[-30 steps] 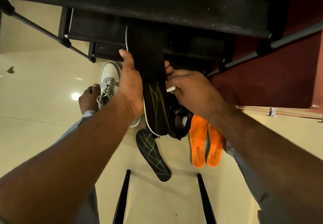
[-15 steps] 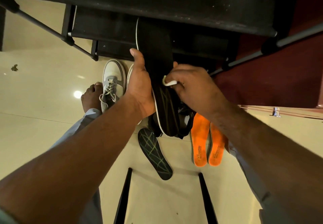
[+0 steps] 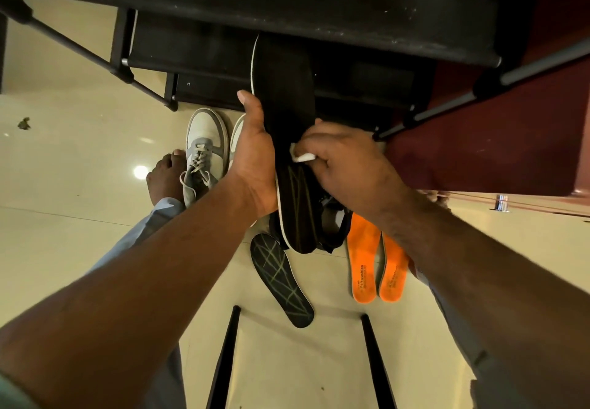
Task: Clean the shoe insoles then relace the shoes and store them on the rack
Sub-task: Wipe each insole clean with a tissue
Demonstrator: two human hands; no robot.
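Two hands at work above the pale floor (image 3: 79, 249): left hand (image 3: 253, 156) wrapped around the edge of a long black insole (image 3: 285, 102), holding it up in front of the black shoe rack (image 3: 287, 0); right hand (image 3: 344, 159) pinching a small white wipe (image 3: 301, 156) against the insole's face. Down on the floor, a second black insole (image 3: 281, 281) with pale crossing lines, two orange insoles (image 3: 376, 261) side by side, and a grey-and-white laced sneaker (image 3: 204, 150) beside a bare foot (image 3: 164, 175).
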